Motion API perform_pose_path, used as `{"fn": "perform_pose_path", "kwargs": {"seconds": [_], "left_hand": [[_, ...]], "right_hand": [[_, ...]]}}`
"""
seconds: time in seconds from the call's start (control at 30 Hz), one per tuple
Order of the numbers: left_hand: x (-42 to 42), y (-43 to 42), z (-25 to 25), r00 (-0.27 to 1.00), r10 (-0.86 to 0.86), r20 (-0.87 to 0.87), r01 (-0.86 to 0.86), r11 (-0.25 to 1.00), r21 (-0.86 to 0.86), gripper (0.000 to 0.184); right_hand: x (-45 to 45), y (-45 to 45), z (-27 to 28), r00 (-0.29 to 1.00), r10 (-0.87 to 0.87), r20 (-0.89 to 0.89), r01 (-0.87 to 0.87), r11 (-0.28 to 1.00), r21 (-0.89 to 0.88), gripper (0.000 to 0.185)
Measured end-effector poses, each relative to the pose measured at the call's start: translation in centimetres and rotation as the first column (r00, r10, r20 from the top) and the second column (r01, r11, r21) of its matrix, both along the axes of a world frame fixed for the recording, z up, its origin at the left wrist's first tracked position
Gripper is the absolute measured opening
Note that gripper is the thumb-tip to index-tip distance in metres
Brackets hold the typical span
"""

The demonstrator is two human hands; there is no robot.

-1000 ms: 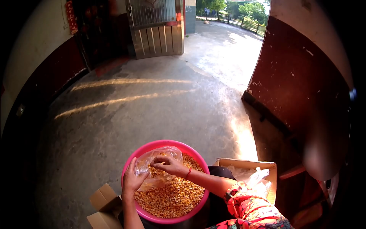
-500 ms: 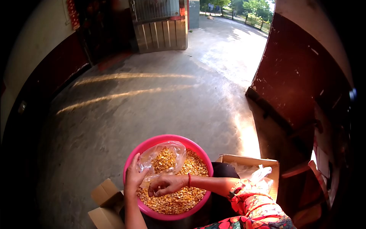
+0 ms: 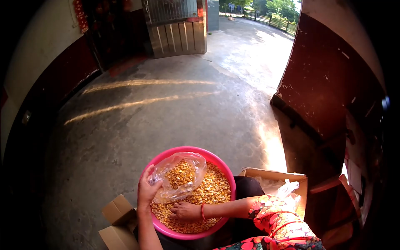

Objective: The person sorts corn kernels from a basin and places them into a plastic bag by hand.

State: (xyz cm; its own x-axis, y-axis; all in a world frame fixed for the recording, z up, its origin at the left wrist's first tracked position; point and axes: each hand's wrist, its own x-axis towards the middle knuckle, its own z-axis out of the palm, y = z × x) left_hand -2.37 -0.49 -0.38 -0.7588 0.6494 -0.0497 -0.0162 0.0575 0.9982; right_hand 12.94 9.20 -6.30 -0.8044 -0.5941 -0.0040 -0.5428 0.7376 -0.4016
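Note:
A pink basin holds a heap of yellow corn kernels. Over its upper left part lies a clear plastic bag, spread wide, with kernels inside. My left hand is closed on the bag's left edge at the basin's rim. Below the bag, my right hand, with a red bracelet on its wrist, reaches palm down into the loose kernels; its fingertips are partly sunk in them, and whether it grips any cannot be made out.
An open cardboard box with plastic bags stands to the right of the basin. Cardboard flaps show at the lower left. A wooden chair is at the far right, and a metal door stands ahead on the concrete floor.
My right hand has moved from over the bag down into the loose kernels below it. The bag now lies more open, with kernels visible inside. My left hand keeps its hold.

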Motion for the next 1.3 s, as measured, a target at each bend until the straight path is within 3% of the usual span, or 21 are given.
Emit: {"fn": "perform_pose_path", "kwargs": {"seconds": [0.1,0.17,0.4,0.5,0.53,0.6,0.63,0.67,0.73,0.87,1.23,1.3], "left_hand": [[0.3,0.1,0.8,0.993,0.006,0.119,-0.014,0.998,0.062,0.070],[0.3,-0.2,0.8,0.993,-0.014,0.115,0.006,0.998,0.067,0.070],[0.2,-0.1,0.4,0.998,-0.015,0.058,0.010,0.997,0.074,0.069],[0.1,-0.2,0.1,0.999,0.007,0.032,-0.008,0.999,0.041,0.067],[0.1,-0.1,0.1,0.999,0.007,0.033,-0.008,0.999,0.044,0.067],[0.1,-0.1,0.2,1.000,0.029,0.010,-0.029,0.999,0.018,0.065],[0.1,-0.1,0.3,1.000,0.029,0.010,-0.029,0.999,0.018,0.065],[0.1,-0.2,0.4,0.999,0.036,0.012,-0.036,0.999,0.008,0.065],[0.2,0.0,0.6,0.999,0.040,0.015,-0.040,0.999,0.000,0.065],[0.1,0.2,0.2,0.998,0.063,-0.024,-0.062,0.998,0.012,0.064],[-0.2,-0.2,-0.6,0.990,0.098,-0.105,-0.112,0.985,-0.131,0.066],[-0.9,-0.4,-1.7,0.963,0.101,-0.250,-0.149,0.972,-0.182,0.067]], "right_hand": [[0.0,0.2,-0.4,1.000,0.005,-0.027,-0.008,0.993,-0.117,0.018],[0.1,0.3,0.1,0.996,-0.001,0.093,0.019,0.982,-0.190,0.017],[-0.3,0.7,1.3,0.984,-0.051,0.169,0.077,0.985,-0.154,0.019],[-0.9,1.1,1.7,0.976,-0.065,0.210,0.180,0.787,-0.590,0.017],[-1.2,1.0,1.3,0.975,-0.066,0.211,0.180,0.789,-0.588,0.017],[-1.8,0.7,0.9,0.935,-0.051,0.351,0.324,0.527,-0.786,0.019],[-1.8,0.6,1.1,0.845,-0.034,0.533,0.491,0.442,-0.750,0.020],[-1.7,0.8,1.4,0.844,-0.035,0.535,0.493,0.442,-0.750,0.020],[-1.5,1.4,2.3,0.682,0.154,0.715,0.574,0.492,-0.654,0.017],[-1.4,0.5,0.5,0.657,0.320,0.683,0.475,0.527,-0.704,0.013],[-1.4,0.6,1.0,0.641,0.356,0.680,0.423,0.576,-0.700,0.019],[-1.4,0.5,0.8,0.637,0.365,0.679,0.412,0.582,-0.700,0.019]]}}
